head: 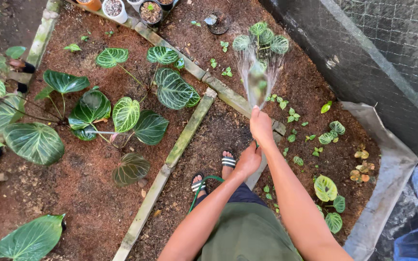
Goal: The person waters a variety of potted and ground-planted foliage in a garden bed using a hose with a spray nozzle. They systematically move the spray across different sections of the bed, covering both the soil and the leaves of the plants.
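**Water fanning over the seedling bed**

Brown mulch beds edged with mossy concrete strips fill the ground, with a grey mesh fence beyond the right hand. Far ahead and left of both hands stand round pots: a white one topped with pale gravel and a black one holding soil and a tiny sprout. The right hand is stretched forward, arm nearly straight, fingers closed over the end of the thin green garden hose; its nozzle is hidden. A spray of water fans straight ahead onto small round-leaved green plants. The hose runs back and down past the sandalled feet. Just behind, the left hand curls shut around the hose, wrist bent.
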